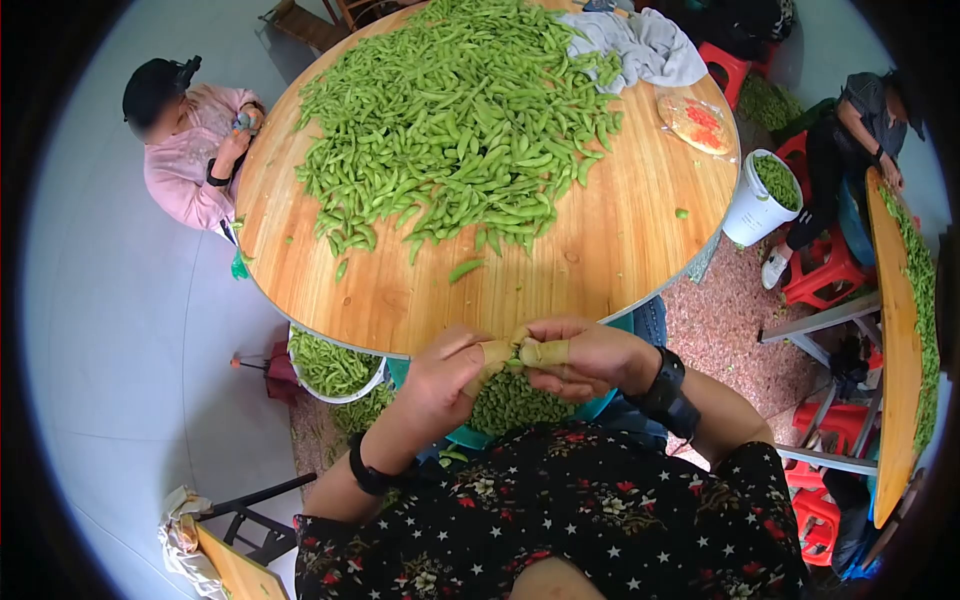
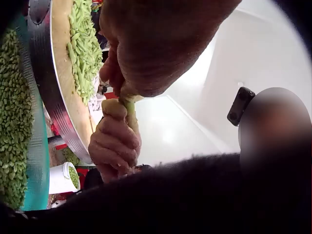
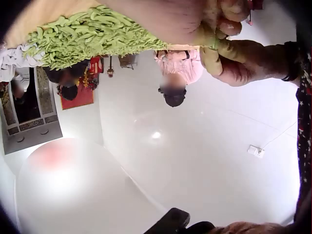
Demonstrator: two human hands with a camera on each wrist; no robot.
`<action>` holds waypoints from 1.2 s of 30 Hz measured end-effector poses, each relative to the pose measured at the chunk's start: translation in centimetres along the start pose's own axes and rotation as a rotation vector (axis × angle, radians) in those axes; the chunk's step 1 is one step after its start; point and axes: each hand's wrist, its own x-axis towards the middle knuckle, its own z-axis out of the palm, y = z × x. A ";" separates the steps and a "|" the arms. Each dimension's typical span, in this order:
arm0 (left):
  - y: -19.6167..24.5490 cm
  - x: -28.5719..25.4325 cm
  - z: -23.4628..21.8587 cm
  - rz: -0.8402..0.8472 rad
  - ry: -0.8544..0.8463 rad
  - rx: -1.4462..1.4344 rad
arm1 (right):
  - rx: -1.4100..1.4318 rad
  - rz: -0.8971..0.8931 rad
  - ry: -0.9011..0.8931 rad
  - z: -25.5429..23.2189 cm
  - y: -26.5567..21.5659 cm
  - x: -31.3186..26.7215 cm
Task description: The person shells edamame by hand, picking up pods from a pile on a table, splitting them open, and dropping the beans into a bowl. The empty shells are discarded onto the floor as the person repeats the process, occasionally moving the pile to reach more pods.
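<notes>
Over the front edge of the round wooden table (image 1: 390, 300), my left hand (image 1: 445, 372) and right hand (image 1: 590, 358) meet. Between their fingertips they pinch a green bean pod (image 2: 129, 105), mostly hidden by the fingers. Tan wraps cover some fingers and thumbs on both hands. Right below is a teal basin (image 2: 40, 165) with many shelled green beans (image 1: 515, 408) in it. A large heap of unshelled pods (image 1: 460, 120) covers much of the table, and a single pod (image 1: 465, 270) lies apart near the front.
A white tub (image 1: 375, 382) of green pieces stands under the table's left front. At right are a white bucket (image 1: 745, 215), red stools (image 1: 825, 275) and another wooden table (image 1: 890, 330). A grey cloth (image 1: 650, 50) and bagged flat round item (image 1: 697, 124) lie on the table. A person in pink (image 1: 195, 150) sits left.
</notes>
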 end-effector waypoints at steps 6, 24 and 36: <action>0.3 -0.4 2.1 -0.036 0.261 0.169 | -0.157 -0.408 0.234 1.5 2.8 2.3; -6.0 3.9 0.0 -0.085 0.036 0.578 | -1.034 -0.269 0.187 -0.1 2.2 1.3; -2.9 1.4 1.6 -0.437 0.128 -0.371 | -0.231 -0.444 0.325 0.3 1.9 2.1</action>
